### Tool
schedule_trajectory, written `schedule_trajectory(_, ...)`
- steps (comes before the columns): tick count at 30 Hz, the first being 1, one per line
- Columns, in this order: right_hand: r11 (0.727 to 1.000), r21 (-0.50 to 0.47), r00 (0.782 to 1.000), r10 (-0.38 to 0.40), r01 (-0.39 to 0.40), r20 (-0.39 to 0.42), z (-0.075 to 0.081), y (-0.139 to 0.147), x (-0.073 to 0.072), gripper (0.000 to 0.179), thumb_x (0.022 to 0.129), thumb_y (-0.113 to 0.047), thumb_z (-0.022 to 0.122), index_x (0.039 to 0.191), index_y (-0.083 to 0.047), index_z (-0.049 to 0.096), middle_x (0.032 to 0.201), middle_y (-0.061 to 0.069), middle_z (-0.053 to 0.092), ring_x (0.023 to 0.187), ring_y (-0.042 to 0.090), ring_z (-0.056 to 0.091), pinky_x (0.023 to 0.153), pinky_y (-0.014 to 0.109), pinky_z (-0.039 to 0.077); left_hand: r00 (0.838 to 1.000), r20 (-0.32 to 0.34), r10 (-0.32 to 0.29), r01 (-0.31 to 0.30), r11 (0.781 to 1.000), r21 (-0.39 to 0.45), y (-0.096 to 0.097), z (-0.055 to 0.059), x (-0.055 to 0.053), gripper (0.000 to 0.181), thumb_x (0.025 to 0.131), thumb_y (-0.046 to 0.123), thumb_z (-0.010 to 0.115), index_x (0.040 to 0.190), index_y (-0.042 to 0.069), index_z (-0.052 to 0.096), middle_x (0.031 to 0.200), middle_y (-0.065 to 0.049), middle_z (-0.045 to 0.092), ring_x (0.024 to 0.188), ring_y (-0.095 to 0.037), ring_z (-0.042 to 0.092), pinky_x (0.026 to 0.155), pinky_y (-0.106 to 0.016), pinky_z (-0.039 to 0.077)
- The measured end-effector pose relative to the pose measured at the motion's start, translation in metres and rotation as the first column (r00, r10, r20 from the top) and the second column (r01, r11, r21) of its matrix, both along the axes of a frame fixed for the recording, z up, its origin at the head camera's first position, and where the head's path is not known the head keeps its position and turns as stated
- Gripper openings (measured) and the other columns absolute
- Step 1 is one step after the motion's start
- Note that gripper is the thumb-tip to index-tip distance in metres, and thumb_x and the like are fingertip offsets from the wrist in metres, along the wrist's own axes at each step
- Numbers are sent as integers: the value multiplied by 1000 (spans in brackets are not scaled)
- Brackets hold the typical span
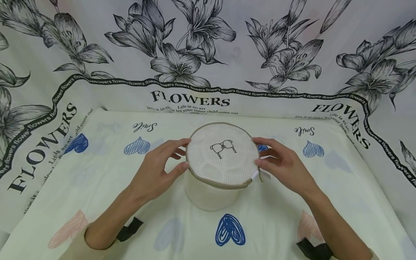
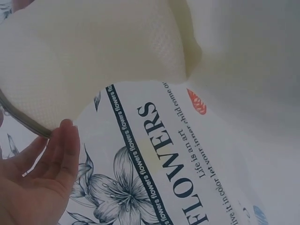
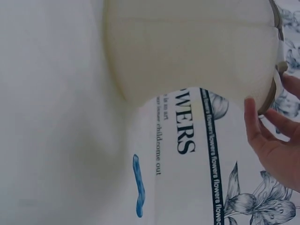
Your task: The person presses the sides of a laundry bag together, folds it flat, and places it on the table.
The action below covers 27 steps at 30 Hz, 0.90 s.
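A round white mesh laundry bag (image 1: 222,168) with a printed bra-like outline on its lid stands upright on the cloth. Grey-beige trim and a zipper run around its top edge. My left hand (image 1: 157,169) holds the rim on the left between thumb and fingers. On the right, my right hand (image 1: 287,168) grips the rim close to the zipper pull (image 1: 260,176) and a small white tag. Both wrist views show the bag's pale side wall (image 2: 108,44), with fingertips of the left hand (image 2: 44,180) and right hand (image 3: 276,145) against its edge.
A white cloth (image 1: 279,231) printed with blue and pink hearts covers the surface. Behind it rises a curtain-like fabric (image 1: 240,68) with black line-drawn flowers and lettering. Dark straps (image 1: 130,229) show by both wrists.
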State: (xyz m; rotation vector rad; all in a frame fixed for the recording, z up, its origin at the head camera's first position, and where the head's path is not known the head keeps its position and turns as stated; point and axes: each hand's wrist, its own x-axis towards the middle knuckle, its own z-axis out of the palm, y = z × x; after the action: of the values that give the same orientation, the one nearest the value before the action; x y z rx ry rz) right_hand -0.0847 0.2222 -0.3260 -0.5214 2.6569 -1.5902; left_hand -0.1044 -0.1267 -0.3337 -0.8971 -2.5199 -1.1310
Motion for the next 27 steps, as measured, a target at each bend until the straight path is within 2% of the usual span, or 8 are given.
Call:
schedule_trajectory(4,1000,-28,996,-10,13,86,3,-2,-1,55,93,-13,71,144,-19,53,136,2,55,106,15,63,84,21,56,999,34,28,-30,999,40,2,1,0,55,87,24,78,138,14,57,121,4,65,99,-8,65,82,-23,56)
schedule_trajectory(7,998,-52,986,-26,35,164,5,-3,-2,56,92,-16,72,144,-20,53,133,3,55,104,17,63,83,22,56,994,88,57,-64,995,81,4,3,1,50,88,22,78,134,14,61,118,5,66,96,-7,66,82,-22,56)
schedule_trajectory(10,996,-77,976,-33,51,215,7,-4,-3,57,92,-17,73,145,-22,52,134,3,54,104,18,63,82,23,57,983,162,84,-106,985,133,6,6,2,42,90,23,76,130,15,64,116,6,67,93,-6,68,82,-22,56)
schedule_trajectory(14,993,-104,972,-23,48,234,6,-5,-4,59,91,-15,74,145,-22,52,137,1,52,102,20,63,81,25,57,964,246,99,-144,974,174,8,8,1,37,89,20,77,124,17,66,114,5,69,90,-6,69,79,-23,58)
schedule_trajectory(18,990,-129,967,-16,51,255,4,-6,-5,60,90,-14,74,145,-21,52,138,2,51,101,20,64,81,26,58,938,338,78,-147,972,182,7,10,0,43,87,17,79,127,18,64,115,0,68,89,-10,70,75,-25,59)
schedule_trajectory(23,991,-117,962,-26,60,273,3,-8,-6,60,90,-15,75,144,-22,53,135,2,54,101,21,63,79,26,57,886,462,38,-149,967,206,6,11,-2,53,85,14,80,133,19,60,118,-4,65,91,-14,71,78,-26,59)
schedule_trajectory(27,993,-104,958,-26,58,286,4,-9,-8,60,89,-14,75,144,-22,54,134,2,56,102,22,63,79,26,57,851,525,24,-159,964,214,6,11,-2,59,83,11,81,137,20,59,124,-4,62,93,-16,71,77,-28,59)
